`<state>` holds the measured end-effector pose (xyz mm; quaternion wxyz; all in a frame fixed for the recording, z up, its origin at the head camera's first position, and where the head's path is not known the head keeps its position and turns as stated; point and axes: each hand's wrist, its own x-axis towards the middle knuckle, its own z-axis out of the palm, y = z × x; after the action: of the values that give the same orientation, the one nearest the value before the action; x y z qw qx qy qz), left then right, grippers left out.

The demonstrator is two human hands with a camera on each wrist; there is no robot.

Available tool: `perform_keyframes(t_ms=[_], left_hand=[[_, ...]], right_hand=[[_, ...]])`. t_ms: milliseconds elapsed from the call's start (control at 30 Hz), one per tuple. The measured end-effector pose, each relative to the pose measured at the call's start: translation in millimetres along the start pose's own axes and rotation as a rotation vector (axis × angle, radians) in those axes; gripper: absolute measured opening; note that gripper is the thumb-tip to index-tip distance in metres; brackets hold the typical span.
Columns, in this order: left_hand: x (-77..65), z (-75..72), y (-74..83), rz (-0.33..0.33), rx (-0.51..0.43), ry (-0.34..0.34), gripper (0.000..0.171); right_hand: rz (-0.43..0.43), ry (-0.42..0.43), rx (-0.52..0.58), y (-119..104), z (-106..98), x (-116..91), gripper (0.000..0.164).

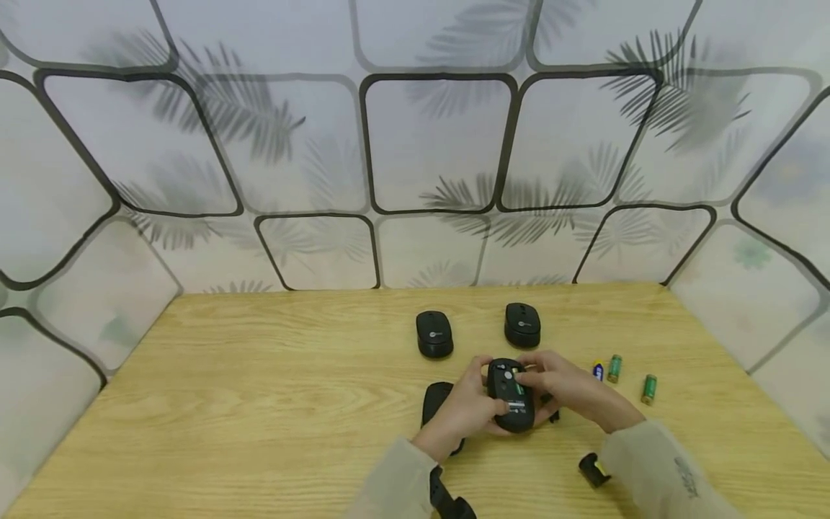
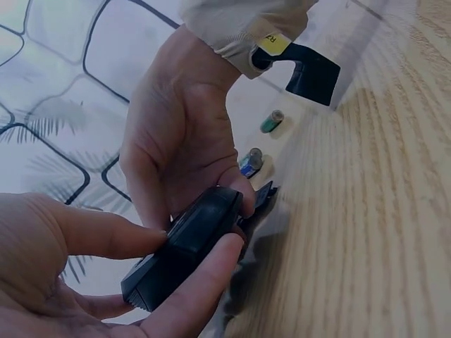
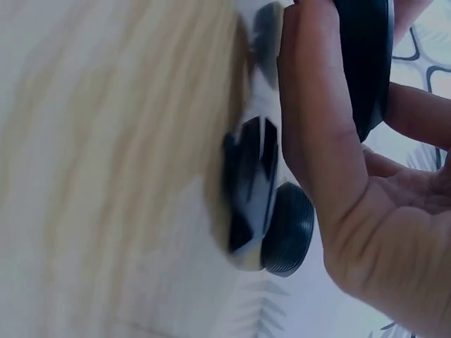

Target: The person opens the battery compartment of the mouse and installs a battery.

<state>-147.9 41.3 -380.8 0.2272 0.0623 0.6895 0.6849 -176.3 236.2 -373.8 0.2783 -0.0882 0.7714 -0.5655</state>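
A black computer mouse (image 1: 511,405) is held underside up above the table, its battery compartment uncovered and a green battery (image 1: 519,388) showing in it. My left hand (image 1: 472,404) grips the mouse by its left side and near end, thumb on the underside. From the right, my right hand (image 1: 563,383) holds the far part, with a digit at the compartment. The left wrist view shows the mouse (image 2: 187,243) edge-on between both hands. Partly hidden under my left hand lies another black mouse (image 1: 436,398). A small black piece (image 1: 554,416) shows below my right hand.
Two black mice, one left (image 1: 434,334) and one right (image 1: 522,325), stand toward the back wall. Right of my hands lie a blue battery (image 1: 598,371), a green battery (image 1: 614,368) and another green battery (image 1: 649,389). A patterned backdrop (image 1: 441,144) encloses the wooden table (image 1: 259,404).
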Motion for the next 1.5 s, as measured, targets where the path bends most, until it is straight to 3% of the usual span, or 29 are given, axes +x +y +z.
perform_keyframes(t_ms=[267,567,800,1233,1500], left_hand=[[1.9,9.0,-1.9,0.002,0.035,0.007,0.079],[11.8,27.1,-1.9,-0.024,-0.053,-0.017,0.08],[15.3,30.9,-4.6,-0.031,-0.024,0.001,0.079],[12.9,29.6,-2.5,-0.021,0.098,0.023,0.08],[10.3,32.8,-2.7,-0.004,0.251,0.082,0.079]], right_hand=[[0.037,0.0,-0.008,6.7,-6.4,-1.5,0.036],[0.041,0.007,-0.062,9.6,-26.1,-14.3,0.039],[0.062,0.048,-0.094,11.1,-35.3,-19.3,0.036],[0.041,0.083,-0.172,10.9,-32.4,-22.1,0.025],[0.027,0.091,-0.164,11.2,-30.4,-21.4,0.024]])
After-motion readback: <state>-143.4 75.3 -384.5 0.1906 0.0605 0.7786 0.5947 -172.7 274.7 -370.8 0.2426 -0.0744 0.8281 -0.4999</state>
